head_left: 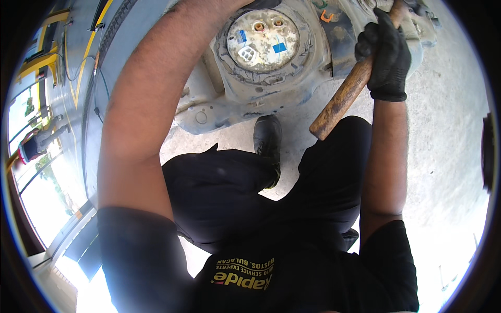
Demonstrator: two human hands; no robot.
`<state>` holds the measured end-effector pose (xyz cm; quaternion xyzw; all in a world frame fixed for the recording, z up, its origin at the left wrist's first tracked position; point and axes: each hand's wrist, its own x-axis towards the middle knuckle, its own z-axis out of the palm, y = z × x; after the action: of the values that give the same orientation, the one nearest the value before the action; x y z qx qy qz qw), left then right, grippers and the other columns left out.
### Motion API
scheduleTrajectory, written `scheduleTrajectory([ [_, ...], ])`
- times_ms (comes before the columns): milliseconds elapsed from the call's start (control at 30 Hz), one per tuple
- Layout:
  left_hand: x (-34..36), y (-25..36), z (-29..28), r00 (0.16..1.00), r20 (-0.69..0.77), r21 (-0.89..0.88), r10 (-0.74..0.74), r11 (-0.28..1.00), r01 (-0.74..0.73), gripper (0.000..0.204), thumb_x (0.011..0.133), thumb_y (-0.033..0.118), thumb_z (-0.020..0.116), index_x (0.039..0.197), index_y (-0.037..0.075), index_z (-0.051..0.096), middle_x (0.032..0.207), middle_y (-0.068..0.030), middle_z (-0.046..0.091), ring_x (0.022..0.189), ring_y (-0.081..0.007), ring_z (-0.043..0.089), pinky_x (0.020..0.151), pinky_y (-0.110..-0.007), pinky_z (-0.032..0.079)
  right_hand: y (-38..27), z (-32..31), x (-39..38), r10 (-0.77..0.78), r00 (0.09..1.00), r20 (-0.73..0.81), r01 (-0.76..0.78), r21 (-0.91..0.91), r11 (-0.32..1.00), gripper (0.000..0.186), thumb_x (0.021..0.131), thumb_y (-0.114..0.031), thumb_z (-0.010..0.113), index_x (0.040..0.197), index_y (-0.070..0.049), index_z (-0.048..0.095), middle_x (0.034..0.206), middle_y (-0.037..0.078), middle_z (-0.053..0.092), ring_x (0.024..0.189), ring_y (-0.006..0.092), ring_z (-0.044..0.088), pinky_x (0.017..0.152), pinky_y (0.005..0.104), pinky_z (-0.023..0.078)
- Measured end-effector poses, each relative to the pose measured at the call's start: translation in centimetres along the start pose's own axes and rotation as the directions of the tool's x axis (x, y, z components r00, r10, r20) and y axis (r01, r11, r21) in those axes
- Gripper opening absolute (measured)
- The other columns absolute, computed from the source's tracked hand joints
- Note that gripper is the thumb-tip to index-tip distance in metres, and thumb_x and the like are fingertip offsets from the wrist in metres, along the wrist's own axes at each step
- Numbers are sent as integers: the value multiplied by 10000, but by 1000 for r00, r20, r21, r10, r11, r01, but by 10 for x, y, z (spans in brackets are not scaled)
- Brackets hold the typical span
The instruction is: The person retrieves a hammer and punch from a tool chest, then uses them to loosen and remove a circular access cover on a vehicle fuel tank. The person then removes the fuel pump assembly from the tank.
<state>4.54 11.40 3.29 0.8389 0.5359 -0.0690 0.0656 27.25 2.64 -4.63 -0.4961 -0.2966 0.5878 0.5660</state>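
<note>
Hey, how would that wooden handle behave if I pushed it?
The wooden handle is probably stiff: it looks straight, with its lower end jutting free from the right hand. Its rounded sides suggest it might roll a little if laid down.

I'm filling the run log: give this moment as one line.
left hand: by far edge of round disc, mostly out of view | right hand: gripping wooden handle | orange piece: right of round disc
</note>
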Motion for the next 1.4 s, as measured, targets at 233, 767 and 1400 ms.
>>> scheduleTrajectory([
  [233, -7, -6, -3, 991, 38, 29, 130, 991, -131, 244, 873, 294, 666, 1030, 126, 748, 1017, -198, 737, 893, -349, 723, 757, -437, 551, -12, -3, 4, 20, 999, 26, -21, 26, 999, 372, 1081, -291, 493, 1336, -44, 606, 730, -21, 463, 541, 78, 436, 472, 243, 388],
  [767, 4, -23, 20, 981, 129, 94, 143, 983, -156, 240, 918, 289, 618, 1070, 144, 734, 1096, -202, 725, 957, -364, 716, 822, -452, 550, -5, 5, 1, 98, 943, 317, 7, -314, 949, 365, 1097, -258, 447, 1332, -35, 614, 759, -16, 465, 573, 86, 456, 496, 241, 385],
  [1400, -4, -15, 5, 972, 142, -55, 187, 982, -181, 306, 895, 212, 601, 1172, 193, 732, 1158, -168, 733, 1034, -339, 716, 880, -433, 554, -10, -3, -2, 163, 954, 253, -95, -260, 961, 383, 1105, -286, 430, 1312, -26, 620, 732, -20, 460, 566, 81, 453, 488, 251, 375],
])
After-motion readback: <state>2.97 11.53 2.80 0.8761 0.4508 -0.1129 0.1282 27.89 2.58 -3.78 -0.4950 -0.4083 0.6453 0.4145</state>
